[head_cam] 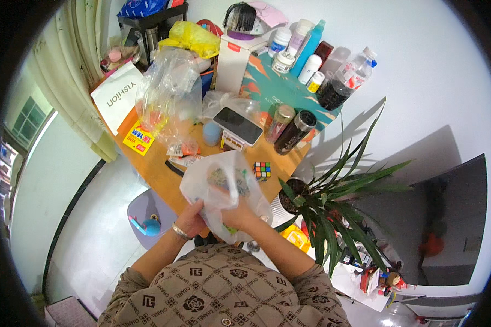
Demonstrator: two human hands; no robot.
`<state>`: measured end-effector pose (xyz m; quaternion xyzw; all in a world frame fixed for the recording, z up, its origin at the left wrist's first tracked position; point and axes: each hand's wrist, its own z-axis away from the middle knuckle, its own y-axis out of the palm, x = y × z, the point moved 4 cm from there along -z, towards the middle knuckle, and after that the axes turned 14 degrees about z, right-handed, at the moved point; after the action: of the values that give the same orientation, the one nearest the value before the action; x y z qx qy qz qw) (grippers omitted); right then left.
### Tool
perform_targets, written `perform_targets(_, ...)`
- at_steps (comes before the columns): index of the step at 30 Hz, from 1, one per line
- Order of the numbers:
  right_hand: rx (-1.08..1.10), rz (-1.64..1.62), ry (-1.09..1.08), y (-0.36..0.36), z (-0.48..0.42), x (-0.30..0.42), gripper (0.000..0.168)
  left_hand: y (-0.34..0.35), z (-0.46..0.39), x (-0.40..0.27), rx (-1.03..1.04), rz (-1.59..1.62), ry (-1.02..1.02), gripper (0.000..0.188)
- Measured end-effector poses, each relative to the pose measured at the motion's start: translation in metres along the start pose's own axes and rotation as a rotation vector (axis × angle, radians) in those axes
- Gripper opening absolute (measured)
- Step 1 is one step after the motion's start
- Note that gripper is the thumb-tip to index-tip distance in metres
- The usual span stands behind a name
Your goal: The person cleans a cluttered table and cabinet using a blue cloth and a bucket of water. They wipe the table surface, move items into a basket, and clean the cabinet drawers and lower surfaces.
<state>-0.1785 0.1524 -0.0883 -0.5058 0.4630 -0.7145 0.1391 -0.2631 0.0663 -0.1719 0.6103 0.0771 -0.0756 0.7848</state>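
A thin white plastic bag (199, 176) stands open at the near end of the wooden table. My left hand (192, 218), with a metal bracelet at the wrist, pinches the bag's near left edge. My right hand (238, 213) reaches in at the bag's mouth, its fingers hidden by the plastic. Greenish contents show blurred through the film; what they are I cannot tell. Just right of the bag sits a Rubik's cube (262, 171). Behind it, a smartphone (238, 126) lies on a small box, with a light-blue round object (212, 133) beside it.
A tumbler (294, 133) and a clear bottle (280, 122) stand at the table's right. Farther back are a large clear plastic bag (170, 90) and a cola bottle (345, 81). A potted plant (286, 204) spreads leaves at right; a purple stool (141, 206) is at left.
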Motion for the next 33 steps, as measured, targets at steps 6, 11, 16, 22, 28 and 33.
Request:
perform_targets(6,0.033,0.014,-0.079,-0.006,-0.002,0.015,0.037,-0.010,0.004,-0.005,-0.094,0.027,0.078,0.046)
perform_targets(11,-0.282,0.101,-0.229,-0.043,0.009,0.037,0.033,-0.011,0.010,-0.028,-0.013,0.237,0.330,0.049)
perform_targets(16,-0.559,0.093,-0.141,-0.077,0.020,0.024,0.026,0.004,0.025,-0.056,-0.036,0.166,0.424,0.058)
perform_targets(22,-0.193,0.017,-0.173,-0.028,0.014,0.021,0.045,0.047,0.023,-0.032,0.069,-0.022,0.324,0.067)
perform_targets(28,0.010,0.116,-0.143,-0.023,0.015,0.034,0.054,0.035,0.020,-0.029,0.043,-0.040,0.362,0.057)
perform_targets(33,-0.179,0.116,-0.136,-0.037,0.015,0.039,0.045,0.035,0.013,-0.025,0.052,0.163,0.356,0.047)
